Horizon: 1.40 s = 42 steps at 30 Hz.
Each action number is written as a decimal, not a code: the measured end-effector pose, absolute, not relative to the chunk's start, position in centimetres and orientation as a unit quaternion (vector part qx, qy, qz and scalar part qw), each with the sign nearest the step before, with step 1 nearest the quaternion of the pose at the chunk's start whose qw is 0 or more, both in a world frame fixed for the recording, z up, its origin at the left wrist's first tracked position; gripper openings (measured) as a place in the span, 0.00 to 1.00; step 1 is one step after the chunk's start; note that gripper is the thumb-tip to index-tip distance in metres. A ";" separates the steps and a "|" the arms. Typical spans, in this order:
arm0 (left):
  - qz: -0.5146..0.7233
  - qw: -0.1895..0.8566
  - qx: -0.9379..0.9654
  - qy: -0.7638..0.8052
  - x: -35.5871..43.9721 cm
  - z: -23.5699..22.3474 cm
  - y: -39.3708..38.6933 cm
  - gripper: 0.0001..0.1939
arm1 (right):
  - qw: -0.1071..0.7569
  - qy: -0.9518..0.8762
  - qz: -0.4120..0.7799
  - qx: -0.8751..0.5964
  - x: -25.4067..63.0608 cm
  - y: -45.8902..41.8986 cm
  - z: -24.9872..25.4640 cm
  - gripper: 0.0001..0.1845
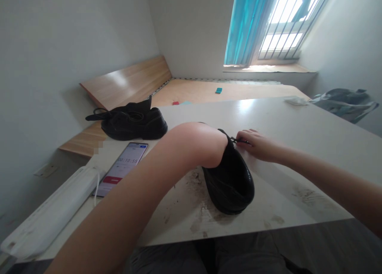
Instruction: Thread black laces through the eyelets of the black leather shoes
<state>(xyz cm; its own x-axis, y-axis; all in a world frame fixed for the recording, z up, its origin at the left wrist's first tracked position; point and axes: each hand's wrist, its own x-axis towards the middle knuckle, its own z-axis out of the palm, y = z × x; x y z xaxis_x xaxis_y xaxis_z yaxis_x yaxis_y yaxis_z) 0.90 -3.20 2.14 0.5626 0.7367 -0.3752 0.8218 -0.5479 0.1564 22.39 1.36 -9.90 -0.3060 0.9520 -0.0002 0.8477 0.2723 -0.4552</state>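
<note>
A black shoe (229,186) stands on the white table with its heel end toward me. My left hand (210,144) is sharply bent at the wrist and lies over the front of this shoe, and its fingers are hidden behind the wrist and the shoe. At the shoe's right side, my right hand (249,140) is closed in a pinch on a black shoelace (235,140) that runs out from the shoe. A second black shoe (134,121), its laces loose and tongue raised, rests at the table's far left.
A phone (125,166) with a running timer lies left of my left forearm, beside a white plastic-wrapped long object (53,210). Dirt smudges (195,180) mark the table (191,232). A grey bag (343,101) is at the far right.
</note>
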 end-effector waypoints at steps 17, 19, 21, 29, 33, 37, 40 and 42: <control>-0.209 0.109 0.805 0.544 0.0 2.4 -0.7 0.12 | 0.311 -0.778 0.288 -0.463 14.7 3.7 -8.0 0.18; -0.204 0.102 0.809 0.542 0.1 2.3 -0.7 0.12 | 0.316 -0.779 0.325 -0.434 15.2 3.6 -8.1 0.19; -0.192 0.097 0.817 0.535 0.2 2.2 -0.7 0.13 | 0.286 -0.787 0.344 -0.425 15.6 3.2 -7.8 0.22; -0.122 0.097 0.835 0.527 -0.4 2.2 0.1 0.19 | 0.353 -0.755 0.384 -0.398 15.6 2.3 -7.0 0.28; 0.057 0.186 0.856 0.479 -0.3 2.1 1.0 0.22 | 0.437 -0.632 0.538 -0.347 16.1 2.6 -6.6 0.28; 0.204 0.261 0.820 0.467 0.6 1.0 1.7 0.17 | 0.433 -0.588 0.624 -0.277 16.6 2.5 -6.0 0.25; 0.251 0.269 0.805 0.464 1.2 0.0 2.2 0.15 | 0.422 -0.600 0.619 -0.280 16.4 2.2 -6.0 0.25; 0.284 0.260 0.794 0.470 1.4 -0.4 2.5 0.14 | 0.423 -0.602 0.618 -0.278 16.3 2.1 -6.0 0.24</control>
<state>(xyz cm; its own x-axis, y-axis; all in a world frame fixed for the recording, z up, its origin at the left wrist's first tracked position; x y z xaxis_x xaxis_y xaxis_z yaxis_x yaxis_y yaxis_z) 1.37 2.50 -0.39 0.3971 0.8940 0.2074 0.5985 -0.4236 0.6799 16.25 2.06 -6.02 -0.4882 0.8569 0.1656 -0.1872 0.0825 -0.9788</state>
